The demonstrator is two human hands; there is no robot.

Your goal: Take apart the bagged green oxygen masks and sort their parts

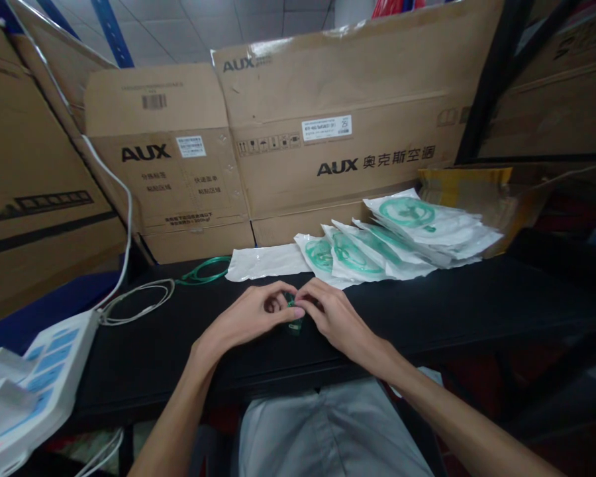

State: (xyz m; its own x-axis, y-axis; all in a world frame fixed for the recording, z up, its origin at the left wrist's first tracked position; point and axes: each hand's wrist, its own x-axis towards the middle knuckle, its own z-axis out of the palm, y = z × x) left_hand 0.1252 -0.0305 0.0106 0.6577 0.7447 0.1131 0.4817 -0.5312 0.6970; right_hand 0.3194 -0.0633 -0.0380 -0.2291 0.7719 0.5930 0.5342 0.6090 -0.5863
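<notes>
Above the front part of the black table, my left hand [258, 309] and my right hand [330, 308] meet fingertip to fingertip. Between them is a small translucent green plastic piece [295, 326], mostly covered by the fingers; its exact kind does not show. The thumb and fingers of each hand are closed in a pinch at its top. Just behind the hands lie several white-backed clear packets [355, 255] with coiled green tubing inside. A flat white packet [265, 262] lies to their left, and a loose coil of green tubing [203, 270] is beside it.
At the left front stands a white and blue power strip [54, 371] with plugs in it. A pale cable [144, 298] loops on the black table [427, 308]. Cardboard boxes [298, 179] wall off the back, and a larger one [34, 165] stands at the left.
</notes>
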